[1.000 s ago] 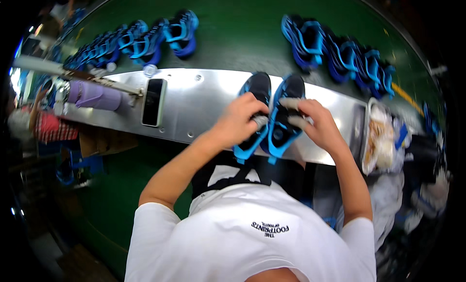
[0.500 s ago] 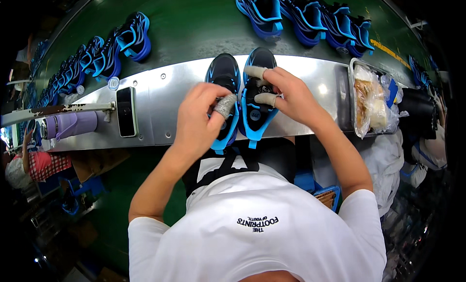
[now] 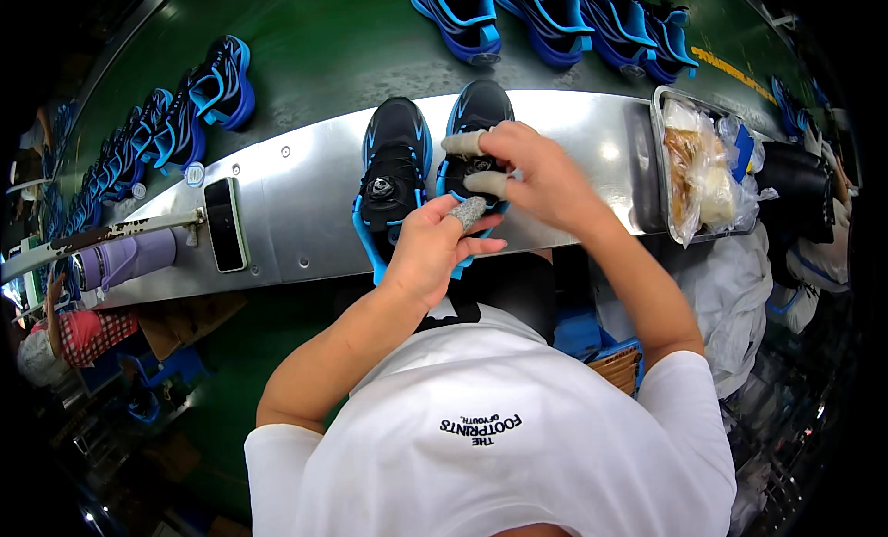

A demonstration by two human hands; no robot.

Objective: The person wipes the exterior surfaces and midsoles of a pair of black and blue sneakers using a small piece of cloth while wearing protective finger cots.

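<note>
Right shoe [image 3: 481, 105] lies toe-away, long axis running from you. Your right hand [image 3: 546, 174] nearer toe, left hand [image 3: 433, 241] nearer heel; can't tell if fingers [image 3: 463, 144] grip.

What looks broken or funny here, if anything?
The white bar at the bench's left end looks worn: its paint has dark, rusty-looking patches, as if chipped. Nothing else stands out: the two middle shoes stand side by side, and I see no spill.
</note>
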